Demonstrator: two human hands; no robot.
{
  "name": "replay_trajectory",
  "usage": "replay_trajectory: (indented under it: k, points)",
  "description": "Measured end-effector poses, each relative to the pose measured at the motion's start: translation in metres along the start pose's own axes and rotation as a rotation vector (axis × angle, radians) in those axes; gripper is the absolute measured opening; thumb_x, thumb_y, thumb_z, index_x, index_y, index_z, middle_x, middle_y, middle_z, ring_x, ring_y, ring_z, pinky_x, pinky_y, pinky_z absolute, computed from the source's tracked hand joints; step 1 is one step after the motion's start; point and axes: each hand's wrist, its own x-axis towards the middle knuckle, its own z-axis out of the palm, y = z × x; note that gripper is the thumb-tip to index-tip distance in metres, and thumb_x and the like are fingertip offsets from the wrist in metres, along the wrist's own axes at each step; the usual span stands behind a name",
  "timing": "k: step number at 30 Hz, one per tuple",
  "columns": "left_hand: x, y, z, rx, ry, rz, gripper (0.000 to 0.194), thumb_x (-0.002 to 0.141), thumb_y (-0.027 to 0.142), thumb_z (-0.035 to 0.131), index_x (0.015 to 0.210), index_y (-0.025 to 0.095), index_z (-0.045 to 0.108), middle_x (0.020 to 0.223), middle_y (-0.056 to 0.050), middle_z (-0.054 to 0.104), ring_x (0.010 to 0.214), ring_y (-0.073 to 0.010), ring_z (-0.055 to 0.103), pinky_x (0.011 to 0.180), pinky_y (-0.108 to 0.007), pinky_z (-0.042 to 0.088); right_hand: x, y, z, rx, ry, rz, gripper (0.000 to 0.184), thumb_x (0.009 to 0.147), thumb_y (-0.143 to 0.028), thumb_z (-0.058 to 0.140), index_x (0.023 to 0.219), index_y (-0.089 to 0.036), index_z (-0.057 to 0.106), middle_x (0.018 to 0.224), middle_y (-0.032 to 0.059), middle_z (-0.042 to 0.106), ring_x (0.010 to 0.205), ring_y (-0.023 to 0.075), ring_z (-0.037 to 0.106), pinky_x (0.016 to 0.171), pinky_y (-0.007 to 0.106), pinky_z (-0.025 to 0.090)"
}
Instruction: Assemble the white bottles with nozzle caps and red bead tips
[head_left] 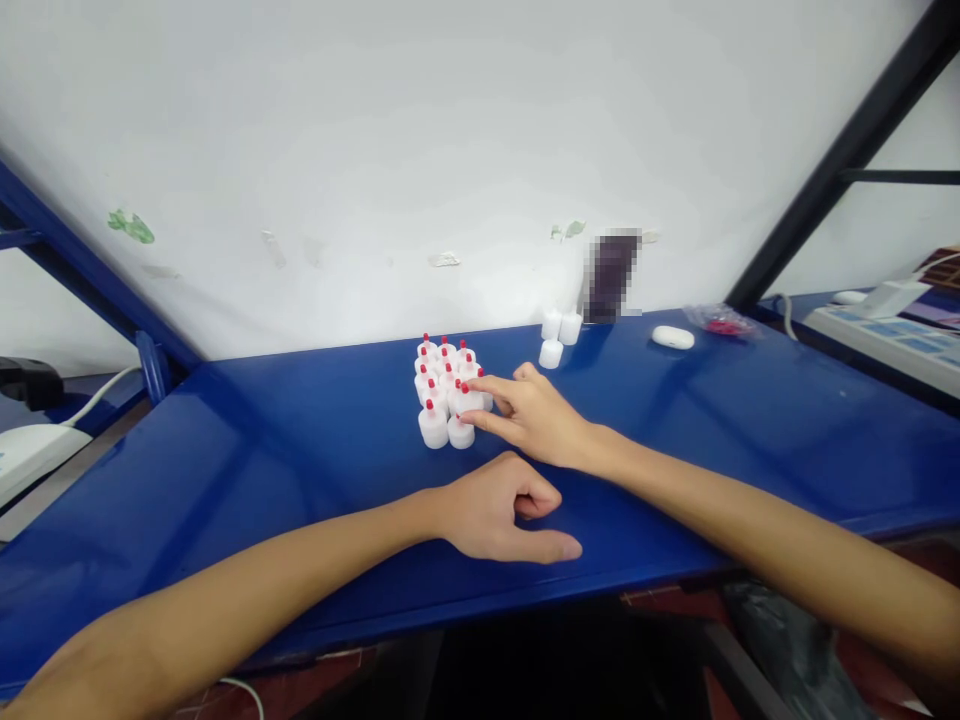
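Note:
Small white bottles with red tips (433,428) stand upright in a tight cluster of several near the back middle of the blue table (315,450). At the cluster's front right, my right hand (544,415) has its index finger and thumb on either side of one white bottle (466,402). The thumb partly covers the top of the bottle in front of it. My left hand (499,505) rests nearer the table's front edge, fingers curled in and thumb sticking out to the right. I see nothing in it, and it is apart from the bottles.
Three white containers (550,353) without visible red tips stand by the wall. Farther right lie a white oval case (673,338) and a clear plastic bag (724,325) with red pieces. Blue posts (150,310) flank the left side; white devices (892,335) sit at the right.

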Motion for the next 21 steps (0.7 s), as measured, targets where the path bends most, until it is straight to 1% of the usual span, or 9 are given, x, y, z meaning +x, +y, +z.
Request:
replay_trajectory:
  k: [2, 4, 7, 9, 12, 15, 21]
  points:
    - [0.0011, -0.0010, 0.0008, 0.001, 0.000, 0.014, 0.057, 0.081, 0.037, 0.069, 0.056, 0.019, 0.021, 0.055, 0.008, 0.015, 0.053, -0.0078, 0.013, 0.051, -0.031, 0.012, 0.0007, -0.0001, 0.0058, -0.007, -0.017, -0.004, 0.044, 0.095, -0.050, 0.054, 0.125, -0.019, 0.065, 0.062, -0.0022, 0.058, 0.066, 0.0154, 0.044, 0.072, 0.029, 0.033]
    - [0.0017, -0.0017, 0.0011, 0.005, -0.002, 0.033, 0.056, 0.082, 0.036, 0.068, 0.056, 0.019, 0.021, 0.054, 0.008, 0.016, 0.053, -0.0077, 0.013, 0.051, -0.031, 0.012, 0.0002, 0.0006, 0.0085, 0.008, -0.075, -0.002, 0.045, 0.097, -0.049, 0.052, 0.130, -0.020, 0.062, 0.064, -0.0014, 0.060, 0.065, 0.0151, 0.045, 0.068, 0.027, 0.033]
    - [0.0019, -0.0018, 0.0010, 0.006, -0.005, 0.041, 0.055, 0.084, 0.037, 0.066, 0.056, 0.019, 0.022, 0.053, 0.008, 0.017, 0.053, -0.0078, 0.014, 0.050, -0.030, 0.013, -0.0004, 0.0015, 0.0088, 0.060, -0.162, 0.004, 0.045, 0.098, -0.048, 0.049, 0.135, -0.023, 0.059, 0.061, -0.0032, 0.058, 0.057, 0.0127, 0.042, 0.063, 0.026, 0.034]
    - [0.0018, -0.0016, 0.0006, 0.003, -0.006, 0.041, 0.055, 0.084, 0.039, 0.065, 0.056, 0.019, 0.022, 0.053, 0.008, 0.017, 0.052, -0.0077, 0.014, 0.050, -0.030, 0.014, -0.0001, 0.0017, 0.0081, 0.099, -0.182, 0.004, 0.046, 0.098, -0.047, 0.050, 0.137, -0.023, 0.057, 0.058, -0.0049, 0.055, 0.054, 0.0114, 0.041, 0.061, 0.025, 0.033]
    - [0.0020, -0.0014, 0.0000, -0.002, -0.011, 0.042, 0.055, 0.085, 0.040, 0.065, 0.056, 0.019, 0.023, 0.053, 0.008, 0.019, 0.052, -0.0075, 0.015, 0.050, -0.029, 0.014, 0.0002, 0.0018, 0.0060, 0.149, -0.167, 0.021, 0.048, 0.096, -0.045, 0.055, 0.139, -0.023, 0.055, 0.055, -0.0078, 0.048, 0.051, 0.0097, 0.039, 0.057, 0.023, 0.031]
    - [0.0021, -0.0016, -0.0002, -0.006, -0.014, 0.037, 0.055, 0.086, 0.040, 0.064, 0.056, 0.018, 0.024, 0.052, 0.008, 0.020, 0.051, -0.0073, 0.015, 0.050, -0.029, 0.015, -0.0003, 0.0014, 0.0033, 0.186, -0.124, 0.026, 0.044, 0.094, -0.043, 0.059, 0.133, -0.021, 0.061, 0.052, -0.0094, 0.043, 0.048, 0.0081, 0.035, 0.054, 0.022, 0.028]
    - [0.0022, -0.0031, -0.0002, -0.026, -0.021, 0.018, 0.055, 0.086, 0.040, 0.065, 0.056, 0.018, 0.025, 0.052, 0.008, 0.022, 0.050, -0.0069, 0.017, 0.049, -0.029, 0.016, -0.0017, 0.0014, 0.0021, 0.217, -0.064, -0.033, 0.030, 0.094, -0.037, 0.059, 0.113, -0.017, 0.070, 0.053, -0.0086, 0.044, 0.048, 0.0068, 0.032, 0.053, 0.022, 0.028]
